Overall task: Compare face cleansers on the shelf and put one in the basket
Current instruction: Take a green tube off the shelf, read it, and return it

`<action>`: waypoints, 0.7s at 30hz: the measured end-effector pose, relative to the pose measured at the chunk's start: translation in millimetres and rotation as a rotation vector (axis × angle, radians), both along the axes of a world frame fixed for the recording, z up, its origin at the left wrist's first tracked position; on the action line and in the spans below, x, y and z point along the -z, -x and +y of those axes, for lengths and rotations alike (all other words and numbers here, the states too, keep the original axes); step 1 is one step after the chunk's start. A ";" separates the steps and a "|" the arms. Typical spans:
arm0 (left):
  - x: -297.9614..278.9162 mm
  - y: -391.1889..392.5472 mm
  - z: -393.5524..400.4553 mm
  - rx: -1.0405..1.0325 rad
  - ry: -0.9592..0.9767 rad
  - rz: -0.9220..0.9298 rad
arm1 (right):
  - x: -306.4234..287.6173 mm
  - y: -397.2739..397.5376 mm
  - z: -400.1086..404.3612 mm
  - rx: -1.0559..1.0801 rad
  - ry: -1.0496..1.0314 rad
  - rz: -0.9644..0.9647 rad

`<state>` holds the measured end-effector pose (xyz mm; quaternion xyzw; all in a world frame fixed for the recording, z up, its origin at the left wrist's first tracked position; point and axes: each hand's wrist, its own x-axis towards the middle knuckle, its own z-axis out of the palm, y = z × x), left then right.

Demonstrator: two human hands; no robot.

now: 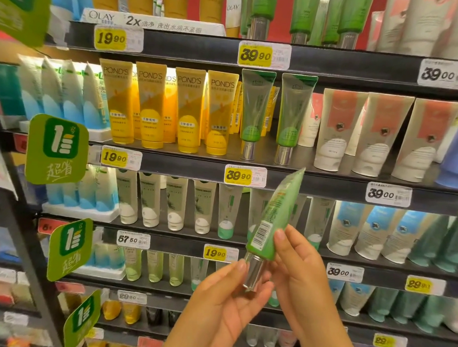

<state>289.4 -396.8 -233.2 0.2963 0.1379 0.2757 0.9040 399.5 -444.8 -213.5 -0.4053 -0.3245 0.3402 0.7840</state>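
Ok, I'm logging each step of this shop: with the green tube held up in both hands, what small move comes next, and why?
Probably keep the green tube tilted and read its back. The barcode side faces the camera, the right hand pinches its lower body, the left hand cradles its silver cap, and no basket is in view.

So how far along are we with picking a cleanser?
One green tube is already off the shelf. Both hands, left and right, hold it tilted, barcode side facing the camera, so comparing is under way. Matching tubes remain shelved. No basket is in view; that step remains.
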 end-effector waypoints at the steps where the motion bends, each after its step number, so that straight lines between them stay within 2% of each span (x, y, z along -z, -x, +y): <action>1: -0.7 -0.3 -0.3 0.002 0.012 -0.001 | -0.3 0.2 0.3 -0.006 -0.015 0.022; 14: 7.6 -5.2 -2.1 -0.038 -0.040 0.046 | 3.5 -2.9 -2.6 -0.016 -0.011 0.094; 21: 6.3 -5.8 -4.4 -0.026 0.088 0.049 | 7.0 -3.0 -3.9 -0.051 -0.049 0.166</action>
